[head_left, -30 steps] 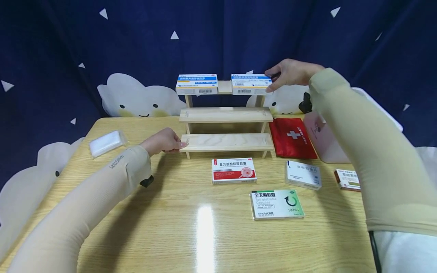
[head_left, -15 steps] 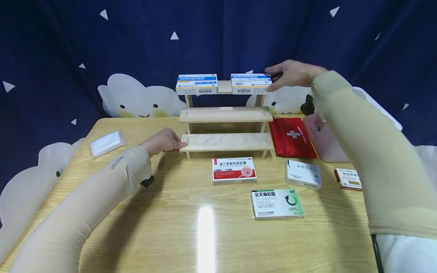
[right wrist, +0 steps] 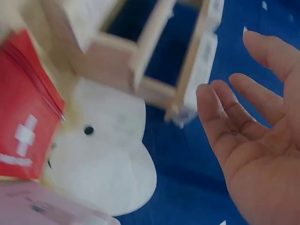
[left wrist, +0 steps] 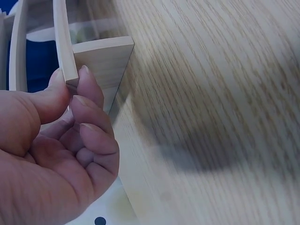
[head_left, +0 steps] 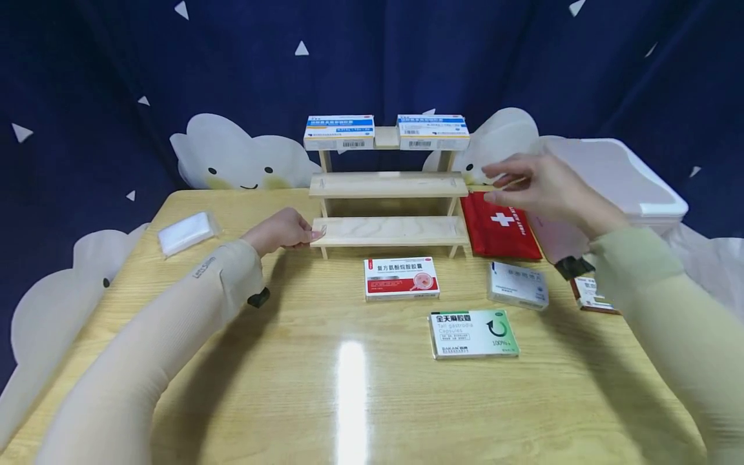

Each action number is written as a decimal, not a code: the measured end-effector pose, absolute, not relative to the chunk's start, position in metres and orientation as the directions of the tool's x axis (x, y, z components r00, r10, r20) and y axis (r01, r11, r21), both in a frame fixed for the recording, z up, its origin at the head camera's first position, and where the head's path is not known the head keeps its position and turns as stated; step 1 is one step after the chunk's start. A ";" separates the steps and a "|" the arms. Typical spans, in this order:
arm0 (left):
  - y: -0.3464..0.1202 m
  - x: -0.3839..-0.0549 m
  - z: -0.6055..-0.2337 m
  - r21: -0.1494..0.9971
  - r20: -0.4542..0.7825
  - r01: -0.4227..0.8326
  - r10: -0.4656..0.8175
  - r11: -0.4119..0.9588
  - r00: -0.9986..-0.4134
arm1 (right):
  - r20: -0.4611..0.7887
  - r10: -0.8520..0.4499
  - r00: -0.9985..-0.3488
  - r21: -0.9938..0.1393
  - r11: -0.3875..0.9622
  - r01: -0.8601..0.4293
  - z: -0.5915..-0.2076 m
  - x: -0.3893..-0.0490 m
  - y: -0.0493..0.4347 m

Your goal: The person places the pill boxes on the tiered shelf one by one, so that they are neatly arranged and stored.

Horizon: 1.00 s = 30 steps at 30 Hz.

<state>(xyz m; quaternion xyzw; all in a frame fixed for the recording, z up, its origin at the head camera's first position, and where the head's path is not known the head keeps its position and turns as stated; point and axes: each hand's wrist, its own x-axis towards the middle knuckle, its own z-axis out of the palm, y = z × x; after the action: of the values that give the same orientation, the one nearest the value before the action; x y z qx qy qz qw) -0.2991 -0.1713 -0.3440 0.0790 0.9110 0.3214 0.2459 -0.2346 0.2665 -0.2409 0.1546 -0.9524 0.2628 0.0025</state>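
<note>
My left hand (head_left: pixel 283 231) pinches the left end of the lowest board of a three-step wooden rack (head_left: pixel 389 231). In the left wrist view, thumb and forefinger of that hand (left wrist: pixel 70 126) sit on either side of the board's end (left wrist: pixel 65 47). Two blue-and-white medicine boxes, a left one (head_left: pixel 340 133) and a right one (head_left: pixel 433 132), lie on the top step. Holding nothing, my right hand (head_left: pixel 537 187) is in the air right of the rack, above a red first aid pouch (head_left: pixel 501 227). Its fingers are loosely spread in the right wrist view.
On the table in front of the rack lie a red-and-white capsule box (head_left: pixel 402 278), a green-and-white box (head_left: pixel 473 334) and a white box (head_left: pixel 517 285). Farther right are a brown-and-white box (head_left: pixel 594 297) and a pink lidded bin (head_left: pixel 622 174). A white plastic-wrapped packet (head_left: pixel 186 233) lies at left.
My right hand has let go of the right-hand blue-and-white box and moved down and to the right. The box stays on the top step. My left hand keeps its pinch on the board.
</note>
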 end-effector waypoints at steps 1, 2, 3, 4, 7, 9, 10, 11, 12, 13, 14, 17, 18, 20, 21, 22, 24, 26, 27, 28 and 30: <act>-0.171 -0.300 -0.344 0.624 -0.397 -0.017 0.299 0.781 -0.868 | 0.106 -0.313 -0.944 -0.487 0.811 -0.323 -0.248 -0.224 0.265; -0.171 -0.301 -0.344 0.625 -0.397 -0.021 0.295 0.780 -0.869 | 0.140 -0.346 -0.928 -0.457 0.808 -0.371 -0.255 -0.216 0.263; -0.172 -0.301 -0.345 0.626 -0.393 -0.021 0.292 0.779 -0.872 | 0.167 -0.376 -0.912 -0.440 0.799 -0.410 -0.262 -0.208 0.260; -0.172 -0.301 -0.345 0.627 -0.390 -0.023 0.289 0.778 -0.874 | 0.176 -0.400 -0.900 -0.425 0.793 -0.436 -0.268 -0.202 0.257; -0.174 -0.301 -0.347 0.634 -0.387 -0.030 0.283 0.773 -0.878 | 0.175 -0.478 -0.861 -0.386 0.771 -0.507 -0.285 -0.188 0.249; -0.175 -0.301 -0.348 0.642 -0.389 -0.042 0.279 0.766 -0.878 | 0.136 -0.511 -0.849 -0.404 0.754 -0.518 -0.297 -0.185 0.242; -0.176 -0.300 -0.349 0.648 -0.392 -0.051 0.275 0.760 -0.878 | 0.104 -0.517 -0.849 -0.415 0.753 -0.510 -0.302 -0.183 0.239; -0.176 -0.301 -0.350 0.655 -0.391 -0.056 0.274 0.754 -0.879 | 0.073 -0.521 -0.850 -0.423 0.756 -0.499 -0.307 -0.183 0.235; -0.177 -0.300 -0.350 0.661 -0.389 -0.060 0.273 0.748 -0.880 | 0.037 -0.518 -0.854 -0.429 0.764 -0.482 -0.312 -0.183 0.232; -0.177 -0.300 -0.351 0.668 -0.386 -0.062 0.274 0.742 -0.881 | 0.007 -0.513 -0.858 -0.433 0.772 -0.465 -0.317 -0.183 0.229; -0.178 -0.300 -0.351 0.674 -0.383 -0.063 0.275 0.736 -0.882 | -0.016 -0.508 -0.861 -0.422 0.784 -0.455 -0.322 -0.184 0.227; -0.178 -0.300 -0.352 0.690 -0.375 -0.057 0.288 0.722 -0.881 | -0.087 -0.486 -0.869 -0.410 0.813 -0.414 -0.334 -0.187 0.220; -0.178 -0.299 -0.352 0.692 -0.374 -0.057 0.291 0.719 -0.881 | -0.105 -0.485 -0.868 -0.407 0.817 -0.407 -0.337 -0.188 0.219; -0.177 -0.299 -0.352 0.696 -0.375 -0.058 0.293 0.716 -0.879 | -0.129 -0.487 -0.864 -0.405 0.821 -0.402 -0.344 -0.189 0.215; -0.177 -0.299 -0.352 0.695 -0.377 -0.058 0.295 0.717 -0.878 | -0.135 -0.491 -0.861 -0.402 0.821 -0.405 -0.347 -0.190 0.214; -0.176 -0.299 -0.352 0.694 -0.379 -0.061 0.292 0.717 -0.878 | -0.136 -0.498 -0.856 -0.399 0.819 -0.413 -0.350 -0.191 0.212; -0.176 -0.299 -0.351 0.692 -0.380 -0.065 0.286 0.719 -0.880 | -0.141 -0.507 -0.850 -0.394 0.817 -0.422 -0.354 -0.193 0.209; -0.175 -0.298 -0.350 0.690 -0.382 -0.069 0.282 0.720 -0.880 | -0.147 -0.515 -0.845 -0.383 0.817 -0.431 -0.358 -0.194 0.205; -0.174 -0.298 -0.350 0.691 -0.383 -0.069 0.283 0.720 -0.879 | -0.155 -0.512 -0.845 -0.380 0.820 -0.427 -0.359 -0.194 0.203; -0.174 -0.297 -0.349 0.691 -0.383 -0.070 0.283 0.719 -0.879 | -0.167 -0.508 -0.845 -0.380 0.824 -0.421 -0.360 -0.195 0.201; -0.173 -0.297 -0.349 0.695 -0.383 -0.071 0.285 0.716 -0.879 | -0.194 -0.500 -0.844 -0.380 0.831 -0.405 -0.361 -0.195 0.198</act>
<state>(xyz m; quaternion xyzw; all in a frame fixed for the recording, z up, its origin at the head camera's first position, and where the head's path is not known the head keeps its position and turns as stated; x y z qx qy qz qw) -0.2972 -0.1731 -0.3489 0.0599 0.8949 0.3723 0.2388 -0.1951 0.1979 -0.3609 0.2394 -0.9459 0.1646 -0.1443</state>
